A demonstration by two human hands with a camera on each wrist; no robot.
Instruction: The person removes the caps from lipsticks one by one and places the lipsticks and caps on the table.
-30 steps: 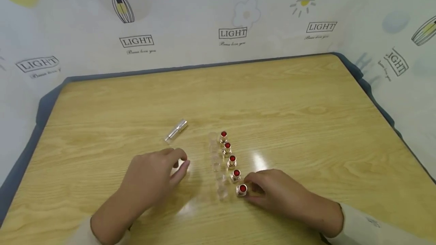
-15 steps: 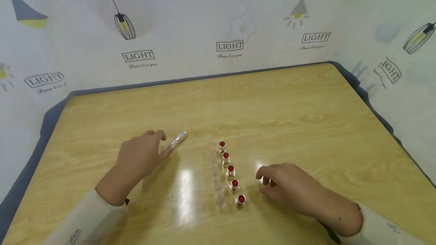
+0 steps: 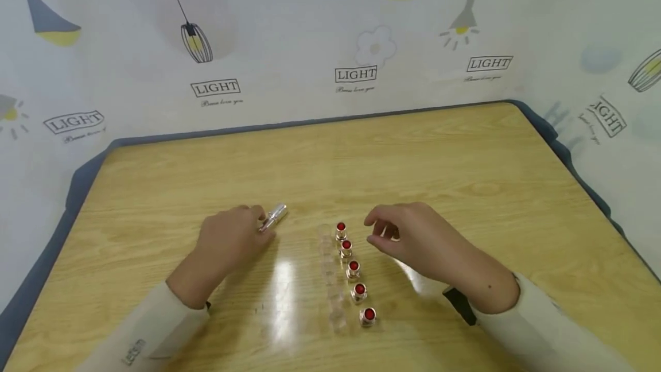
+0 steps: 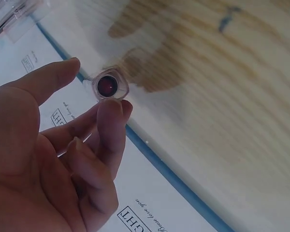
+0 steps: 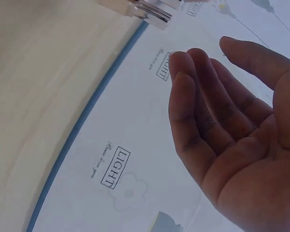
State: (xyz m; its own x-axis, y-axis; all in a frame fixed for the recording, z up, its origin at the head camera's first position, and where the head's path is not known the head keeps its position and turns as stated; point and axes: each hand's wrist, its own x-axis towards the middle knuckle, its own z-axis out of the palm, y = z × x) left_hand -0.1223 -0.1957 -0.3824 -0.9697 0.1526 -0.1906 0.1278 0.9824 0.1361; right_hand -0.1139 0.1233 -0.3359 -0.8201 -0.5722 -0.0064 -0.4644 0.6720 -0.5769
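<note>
A silvery lipstick tube (image 3: 275, 216) lies on the wooden table (image 3: 465, 159), left of centre. My left hand (image 3: 260, 221) pinches it between thumb and fingers. In the left wrist view the lipstick tube (image 4: 108, 86) shows end-on, red inside, between the fingertips (image 4: 111, 108). Several red lipsticks in gold bases (image 3: 353, 268) stand in a row running toward me. Beside them on the left is a row of clear caps (image 3: 330, 271). My right hand (image 3: 377, 232) hovers right of the row's far end, fingers loosely curled, holding nothing. In the right wrist view the right hand (image 5: 203, 72) shows a bare palm.
A white backdrop (image 3: 356, 73) printed with lamps and the word LIGHT rises behind the table and along its right side. A blue edge (image 3: 310, 122) borders the tabletop at the back. Bright glare patches sit on the wood near the rows.
My left hand moved up and left from near the caps to the silvery tube and took hold of it. My right hand let go of the nearest lipstick and moved to the row's far end.
</note>
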